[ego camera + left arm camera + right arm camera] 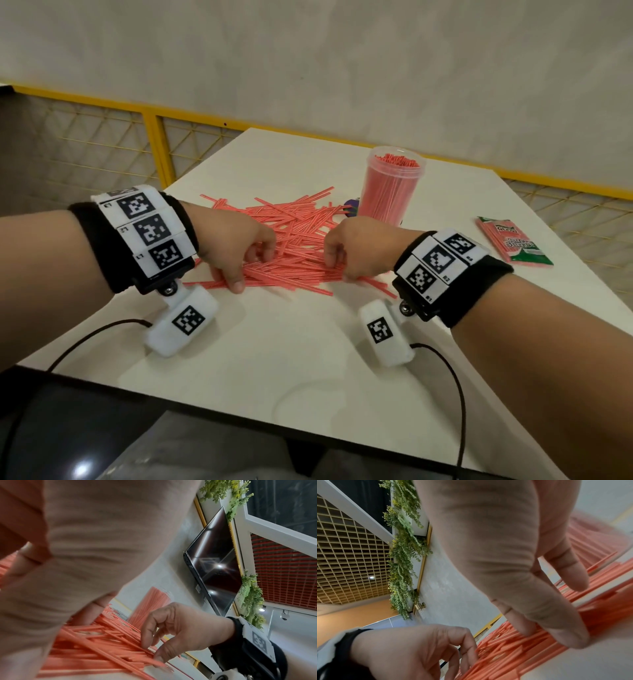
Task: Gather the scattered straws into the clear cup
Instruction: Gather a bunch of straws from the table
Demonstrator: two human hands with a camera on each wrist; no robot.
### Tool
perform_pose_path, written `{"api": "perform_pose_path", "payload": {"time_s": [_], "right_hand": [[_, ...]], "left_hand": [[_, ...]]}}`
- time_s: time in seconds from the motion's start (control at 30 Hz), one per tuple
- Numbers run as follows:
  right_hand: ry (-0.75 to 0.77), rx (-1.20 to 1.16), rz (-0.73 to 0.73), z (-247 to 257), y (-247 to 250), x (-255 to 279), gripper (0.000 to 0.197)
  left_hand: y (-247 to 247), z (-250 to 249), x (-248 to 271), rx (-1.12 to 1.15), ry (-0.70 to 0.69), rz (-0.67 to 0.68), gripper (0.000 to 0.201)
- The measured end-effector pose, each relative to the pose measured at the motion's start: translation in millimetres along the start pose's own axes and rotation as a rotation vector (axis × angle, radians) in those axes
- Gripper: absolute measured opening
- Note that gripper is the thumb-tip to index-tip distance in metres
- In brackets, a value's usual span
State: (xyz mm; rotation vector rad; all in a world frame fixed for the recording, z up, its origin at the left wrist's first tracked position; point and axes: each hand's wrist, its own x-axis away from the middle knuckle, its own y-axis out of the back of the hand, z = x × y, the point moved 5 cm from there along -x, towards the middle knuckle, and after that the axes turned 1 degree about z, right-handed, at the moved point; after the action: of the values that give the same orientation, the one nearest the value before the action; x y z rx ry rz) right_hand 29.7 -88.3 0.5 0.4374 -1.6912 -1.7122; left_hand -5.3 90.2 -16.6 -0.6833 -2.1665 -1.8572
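White table [274, 359] under both grips, left hand [236, 245] and right hand [356, 250], curled onto straws [301, 236].

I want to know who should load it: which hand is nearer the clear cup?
Right. The right hand lies just in front of the clear cup; the left hand is farther away, across the straws.

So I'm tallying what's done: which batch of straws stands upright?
The straws in the clear cup stand upright; the loose pile and the sealed packet lie flat on the table.
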Motion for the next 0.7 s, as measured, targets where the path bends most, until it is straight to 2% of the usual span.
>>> {"api": "perform_pose_path", "payload": {"time_s": [0.33,0.47,0.57,0.6,0.63,0.7], "right_hand": [[-0.006,-0.048,0.049,-21,-4,31,0.032],[0.007,-0.121,0.078,-23,3,39,0.027],[-0.002,-0.135,0.032,-28,10,41,0.020],[-0.019,-0.122,0.023,-29,11,42,0.023],[-0.051,-0.107,0.028,-30,9,43,0.036],[-0.113,-0.067,0.080,-29,4,45,0.078]], "left_hand": [[-3,-46,-8,0.036,-0.180,0.012,0.047],[2,-60,-5,0.052,-0.253,-0.135,0.048],[5,-60,1,0.059,-0.262,-0.201,0.053],[5,-58,3,0.025,-0.250,-0.202,0.056],[4,-55,5,-0.013,-0.230,-0.197,0.060],[1,-49,7,-0.077,-0.177,-0.166,0.069]]}}
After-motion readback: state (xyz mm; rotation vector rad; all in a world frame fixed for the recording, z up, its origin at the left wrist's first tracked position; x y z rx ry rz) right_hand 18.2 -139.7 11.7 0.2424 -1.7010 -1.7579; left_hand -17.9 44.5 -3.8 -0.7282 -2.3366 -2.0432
